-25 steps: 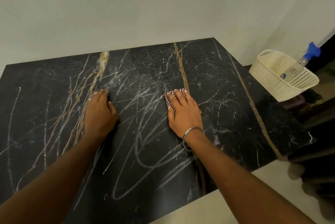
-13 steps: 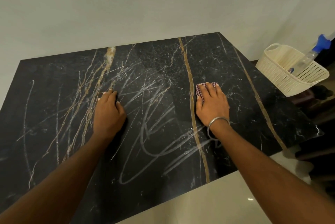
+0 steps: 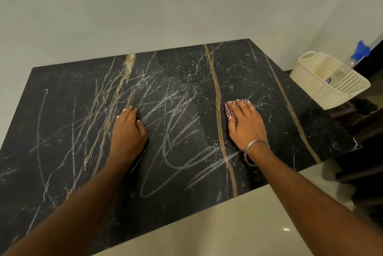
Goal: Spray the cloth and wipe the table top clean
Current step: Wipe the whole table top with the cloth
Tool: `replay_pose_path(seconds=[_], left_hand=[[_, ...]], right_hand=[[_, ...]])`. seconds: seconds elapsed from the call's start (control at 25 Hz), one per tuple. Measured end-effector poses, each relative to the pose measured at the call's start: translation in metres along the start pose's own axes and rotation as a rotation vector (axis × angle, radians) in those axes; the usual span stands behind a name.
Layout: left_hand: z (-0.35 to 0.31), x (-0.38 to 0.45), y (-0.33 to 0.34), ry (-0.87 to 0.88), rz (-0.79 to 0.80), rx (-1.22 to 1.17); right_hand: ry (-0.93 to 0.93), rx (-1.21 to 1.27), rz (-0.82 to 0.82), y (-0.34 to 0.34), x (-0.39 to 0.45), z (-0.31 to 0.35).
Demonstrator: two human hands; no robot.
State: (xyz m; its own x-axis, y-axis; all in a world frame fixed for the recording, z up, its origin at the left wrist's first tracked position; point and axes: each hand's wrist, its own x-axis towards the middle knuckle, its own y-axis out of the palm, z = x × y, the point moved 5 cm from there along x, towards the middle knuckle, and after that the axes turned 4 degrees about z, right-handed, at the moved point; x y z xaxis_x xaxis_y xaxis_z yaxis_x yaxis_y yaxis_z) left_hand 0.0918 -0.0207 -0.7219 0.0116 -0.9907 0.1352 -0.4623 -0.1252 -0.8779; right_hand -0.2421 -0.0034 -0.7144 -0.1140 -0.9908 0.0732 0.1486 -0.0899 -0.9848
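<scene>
Black marble with gold and white veins makes up the table top (image 3: pixel 176 81), and pale chalky scribbles cross its middle between the two hands. The right hand (image 3: pixel 246 126) lies flat, palm down, fingers together and stretched forward, pressing a small red-and-white checked cloth (image 3: pixel 230 108) against the stone; the cloth shows only at the fingertips and along the thumb side, the rest hidden under the palm. It sits just right of a long gold vein, on the right half of the surface. A metal bangle (image 3: pixel 256 151) circles that wrist. The left hand (image 3: pixel 127 131) rests flat and empty on the marble near the centre, fingers extended and close together, holding nothing, its fingertips touching the edge of the scribbled patch. Off the far right corner of the table stands a cream perforated basket (image 3: pixel 323 92), and a clear spray bottle (image 3: pixel 348 65) with a blue head leans inside it, well apart from both hands.
</scene>
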Motion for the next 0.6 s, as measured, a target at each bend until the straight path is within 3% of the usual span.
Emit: replay_pose_path(seconds=[0.12, 0.32, 0.44, 0.6], left_hand=[[-0.003, -0.001, 0.001, 0.008, -0.009, 0.009], [-0.005, -0.004, -0.001, 0.002, 0.001, -0.005], [-0.005, -0.004, -0.002, 0.002, 0.005, -0.011], [-0.003, -0.006, 0.000, -0.001, -0.010, -0.004]], right_hand=[[0.022, 0.021, -0.018, -0.005, -0.014, 0.021], [-0.155, 0.079, -0.004, -0.001, -0.059, 0.080], [-0.190, 0.025, 0.019, 0.002, -0.052, 0.051], [-0.005, -0.045, 0.007, -0.007, -0.033, -0.036]])
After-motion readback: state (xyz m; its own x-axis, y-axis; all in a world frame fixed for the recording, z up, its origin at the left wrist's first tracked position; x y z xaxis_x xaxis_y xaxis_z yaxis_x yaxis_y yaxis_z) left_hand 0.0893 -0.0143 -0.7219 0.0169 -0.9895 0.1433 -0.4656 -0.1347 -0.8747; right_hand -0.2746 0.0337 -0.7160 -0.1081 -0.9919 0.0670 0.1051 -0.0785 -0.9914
